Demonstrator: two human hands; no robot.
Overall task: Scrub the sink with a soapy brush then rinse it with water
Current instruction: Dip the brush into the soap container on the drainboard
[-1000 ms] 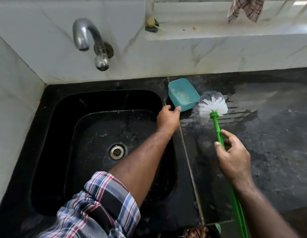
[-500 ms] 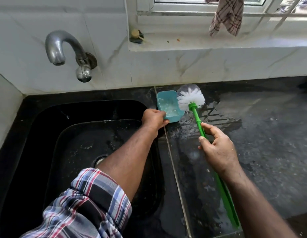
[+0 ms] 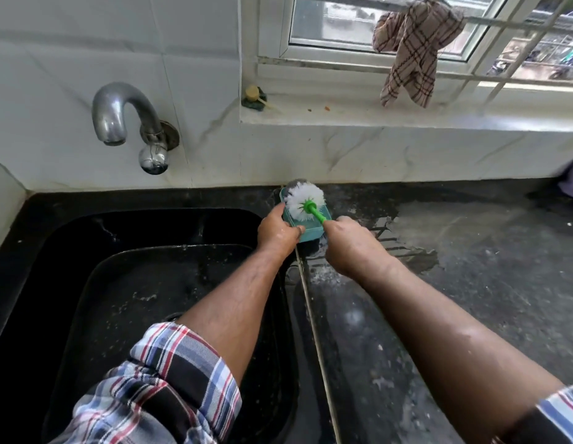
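Observation:
A black sink (image 3: 86,238) fills the lower left, wet inside, its drain hidden by my left arm. A small teal soap container (image 3: 310,232) stands on the counter at the sink's back right corner. My left hand (image 3: 277,230) grips the container's left side. My right hand (image 3: 349,245) is closed around the green handle of a brush (image 3: 302,200). The brush's round white bristle head rests inside the container. Most of the handle is hidden under my right hand and arm.
A curved metal tap (image 3: 118,118) juts from the white tiled wall above the sink, with no water running. The dark stone counter (image 3: 470,283) to the right is wet and streaked. A checked cloth (image 3: 413,52) hangs on the window bars, and a small object (image 3: 253,96) sits on the sill.
My right hand has brought the brush head left and down into the teal container. My left hand has tightened its hold on the container's side. The camera has tilted up.

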